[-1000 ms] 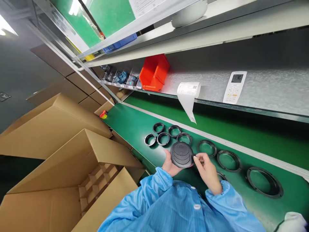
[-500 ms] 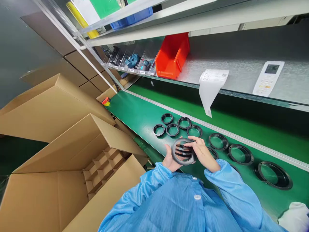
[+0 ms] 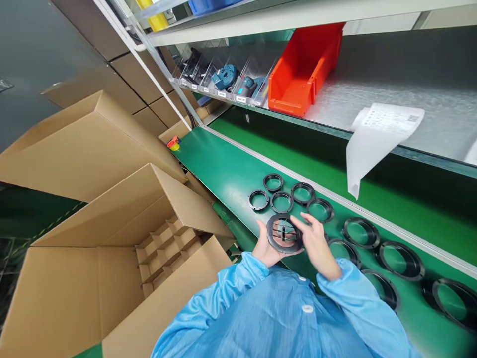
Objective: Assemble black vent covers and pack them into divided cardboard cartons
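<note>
A round black air vent [image 3: 275, 241] with thin slats and a short upright bar across its opening is held up in front of my body. My left hand [image 3: 265, 248] grips it from the left and below, thumb along the rim and fingers behind. At the vent's right edge is my right hand [image 3: 315, 243], its fingers stretched out and apart, the fingertips by the rim; its thumb is hidden. Just beyond the vent, black rings [image 3: 282, 194] lie on the green bench. Larger black rings [image 3: 400, 272] lie to the right, partly behind my right sleeve.
An open cardboard box [image 3: 67, 293] with cardboard dividers [image 3: 164, 253] stands at the left, another carton [image 3: 85, 149] behind it. Above the green bench [image 3: 223, 164], a shelf holds a red bin [image 3: 294, 94], clear compartments with parts, and a paper slip [image 3: 372, 144] hanging over its edge.
My right fingers have moved from the slats to the vent's right rim. The slats now look thinner, with the upright bar visible. The view has shifted and come closer to the bench.
</note>
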Motion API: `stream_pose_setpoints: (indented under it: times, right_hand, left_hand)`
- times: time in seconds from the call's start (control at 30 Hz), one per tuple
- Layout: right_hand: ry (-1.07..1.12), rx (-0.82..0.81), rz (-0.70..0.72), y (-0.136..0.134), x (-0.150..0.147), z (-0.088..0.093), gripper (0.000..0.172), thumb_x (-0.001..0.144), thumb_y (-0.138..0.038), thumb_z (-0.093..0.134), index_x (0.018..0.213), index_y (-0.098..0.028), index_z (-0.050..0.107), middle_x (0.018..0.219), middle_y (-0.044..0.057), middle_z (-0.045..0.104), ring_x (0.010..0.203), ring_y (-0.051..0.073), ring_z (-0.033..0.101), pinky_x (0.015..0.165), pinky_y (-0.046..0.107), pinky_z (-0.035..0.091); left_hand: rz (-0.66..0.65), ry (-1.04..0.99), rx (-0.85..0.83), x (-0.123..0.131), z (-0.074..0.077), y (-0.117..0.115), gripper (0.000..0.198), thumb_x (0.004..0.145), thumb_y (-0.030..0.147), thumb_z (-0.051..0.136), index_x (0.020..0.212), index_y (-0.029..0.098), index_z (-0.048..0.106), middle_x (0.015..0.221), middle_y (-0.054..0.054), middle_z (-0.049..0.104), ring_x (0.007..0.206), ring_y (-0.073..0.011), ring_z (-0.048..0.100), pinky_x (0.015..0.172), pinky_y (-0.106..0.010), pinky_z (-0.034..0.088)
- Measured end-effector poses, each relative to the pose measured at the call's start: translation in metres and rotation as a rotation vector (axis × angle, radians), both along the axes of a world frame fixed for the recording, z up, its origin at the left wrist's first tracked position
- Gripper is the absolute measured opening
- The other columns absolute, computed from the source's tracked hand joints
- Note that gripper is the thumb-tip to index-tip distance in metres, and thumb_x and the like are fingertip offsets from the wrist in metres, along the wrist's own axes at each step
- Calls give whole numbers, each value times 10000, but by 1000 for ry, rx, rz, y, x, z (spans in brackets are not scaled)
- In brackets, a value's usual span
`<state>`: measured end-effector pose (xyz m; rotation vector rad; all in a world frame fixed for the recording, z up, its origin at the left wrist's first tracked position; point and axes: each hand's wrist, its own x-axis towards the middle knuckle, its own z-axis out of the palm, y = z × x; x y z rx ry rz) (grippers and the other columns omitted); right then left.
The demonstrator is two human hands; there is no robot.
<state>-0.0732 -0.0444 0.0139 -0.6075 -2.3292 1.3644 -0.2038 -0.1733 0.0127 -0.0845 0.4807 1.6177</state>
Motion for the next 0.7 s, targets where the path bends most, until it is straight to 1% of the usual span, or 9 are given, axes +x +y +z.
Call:
stream_pose_setpoints:
  times: [0.07, 0.13, 0.2, 0.27, 0.37, 0.43, 0.5, 0.6, 0.7]
  right_hand:
    - [-44, 255, 167, -10, -5, -15, 524, 982, -547, 429, 1433, -302, 533, 1535, 87, 403, 1419, 316, 312, 1168, 566, 304]
    - [-92, 377, 304, -15, -12, -31, 581, 938, -542, 534, 1459, -287, 498, 1567, 107, 358, 1446, 343, 264, 1164, 587, 294]
    - [-172, 361, 366, -16, -26, -45, 742, 869, -581, 620, 1511, -270, 415, 1618, 139, 230, 1474, 370, 205, 1155, 589, 299]
    - [-283, 283, 445, -14, -47, -56, 985, 757, -617, 713, 1566, -249, 290, 1636, 173, 126, 1488, 393, 156, 1152, 581, 294]
    - [-366, 220, 565, -9, -93, -66, 1161, 648, -575, 784, 1591, -239, 196, 1586, 189, 222, 1457, 383, 235, 1143, 543, 307]
    - [-360, 276, 541, -4, -131, -70, 1165, 633, -558, 789, 1588, -223, 213, 1531, 198, 297, 1410, 383, 299, 1125, 528, 324]
    - [-360, 413, 440, 2, -171, -76, 1172, 619, -578, 795, 1577, -175, 253, 1502, 233, 313, 1383, 412, 304, 1126, 549, 297]
    - [-381, 654, 348, 9, -221, -92, 1189, 596, -651, 798, 1551, -128, 319, 1497, 274, 325, 1376, 453, 285, 1148, 600, 188]
    - [-444, 782, 363, 11, -246, -113, 1218, 576, -716, 790, 1543, -129, 339, 1499, 283, 360, 1364, 468, 311, 1148, 627, 126]
  left_hand:
    - [62, 0, -68, -8, -11, -5, 1067, 728, 919, 253, 1421, 148, 504, 1403, -205, 562, 1346, -373, 471, 1136, -575, 309]
    - [60, -11, -140, -13, -25, -10, 1007, 770, 888, 284, 1431, 158, 491, 1383, -189, 582, 1336, -350, 489, 1124, -547, 347]
    - [30, -30, -194, -17, -36, -14, 1001, 781, 876, 306, 1434, 139, 483, 1351, -195, 603, 1322, -343, 506, 1117, -531, 366]
    - [44, -42, -215, -23, -43, -15, 991, 790, 865, 327, 1436, 129, 480, 1325, -196, 618, 1306, -341, 520, 1118, -515, 370]
    - [98, -55, -218, -41, -46, -12, 981, 785, 871, 311, 1442, 161, 475, 1303, -186, 625, 1271, -344, 543, 1099, -522, 386]
    - [134, -48, -286, -62, -49, -13, 973, 764, 893, 269, 1456, 234, 452, 1283, -162, 627, 1230, -342, 568, 1060, -555, 410]
    - [203, -20, -453, -85, -55, -18, 900, 788, 873, 267, 1462, 296, 421, 1256, -130, 626, 1170, -309, 599, 1021, -546, 443]
    - [324, -13, -708, -113, -69, -34, 745, 900, 738, 346, 1402, 203, 471, 1214, -140, 617, 1059, -234, 636, 969, -417, 499]
    - [387, -76, -783, -124, -81, -55, 600, 947, 597, 447, 1258, 96, 554, 1104, -150, 650, 935, -196, 667, 895, -326, 534]
